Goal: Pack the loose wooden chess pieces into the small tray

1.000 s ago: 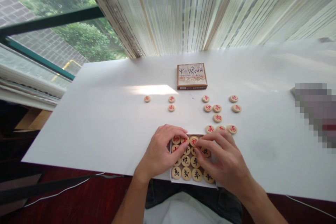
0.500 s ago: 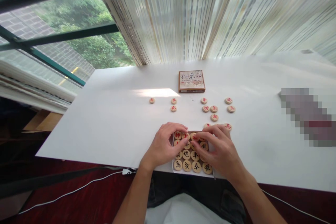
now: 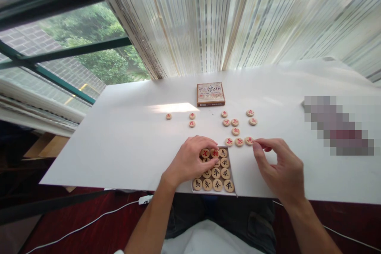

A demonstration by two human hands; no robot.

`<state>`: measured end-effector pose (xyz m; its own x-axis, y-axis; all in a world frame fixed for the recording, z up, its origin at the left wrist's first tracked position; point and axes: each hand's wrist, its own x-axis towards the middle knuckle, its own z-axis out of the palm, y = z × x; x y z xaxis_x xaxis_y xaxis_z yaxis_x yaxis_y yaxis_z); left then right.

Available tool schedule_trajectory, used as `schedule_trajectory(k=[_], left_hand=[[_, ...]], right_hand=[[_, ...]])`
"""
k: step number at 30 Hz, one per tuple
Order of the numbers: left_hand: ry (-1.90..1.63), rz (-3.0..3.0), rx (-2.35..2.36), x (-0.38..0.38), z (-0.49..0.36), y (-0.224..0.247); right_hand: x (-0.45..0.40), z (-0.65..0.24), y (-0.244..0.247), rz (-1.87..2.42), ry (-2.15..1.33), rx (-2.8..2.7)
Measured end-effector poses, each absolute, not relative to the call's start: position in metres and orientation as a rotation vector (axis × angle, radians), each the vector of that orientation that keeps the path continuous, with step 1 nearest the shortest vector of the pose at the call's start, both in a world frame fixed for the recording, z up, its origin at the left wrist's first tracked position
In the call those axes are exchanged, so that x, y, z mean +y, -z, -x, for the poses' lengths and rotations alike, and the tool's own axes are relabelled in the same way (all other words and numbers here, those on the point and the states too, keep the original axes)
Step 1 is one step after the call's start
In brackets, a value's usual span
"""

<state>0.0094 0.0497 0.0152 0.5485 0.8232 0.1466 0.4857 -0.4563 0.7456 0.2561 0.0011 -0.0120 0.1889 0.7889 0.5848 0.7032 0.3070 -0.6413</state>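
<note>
While the left hand (image 3: 190, 159) curves over the tray (image 3: 212, 193), thumb and finger apart, the right hand (image 3: 282, 168), narrowly pinched, is at a red-marked piece (image 3: 249, 141) on its left, grip unclear; a sideways nudge could jostle the neighbouring pieces (image 3: 239, 142)

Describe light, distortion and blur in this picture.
Head view: a bright patch on the white table, lower left of the printed box; head view: striped curtain stretched toward the upper right; head view: pixelation masking an object at right, leftmost chess piece looking soft.
</note>
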Motion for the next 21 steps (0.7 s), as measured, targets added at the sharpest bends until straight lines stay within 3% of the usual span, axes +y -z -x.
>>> schedule_trajectory(k=[6, 21], left_hand=[[-0.637, -2.171, 1.06, 0.054, -0.012, -0.014], [-0.545, -2.141, 1.088, 0.058, -0.009, -0.017]], right_hand=[[-0.004, -0.277, 0.025, 1.609, -0.206, -1.336], [-0.006, -0.275, 0.023, 1.581, -0.27, -1.357]])
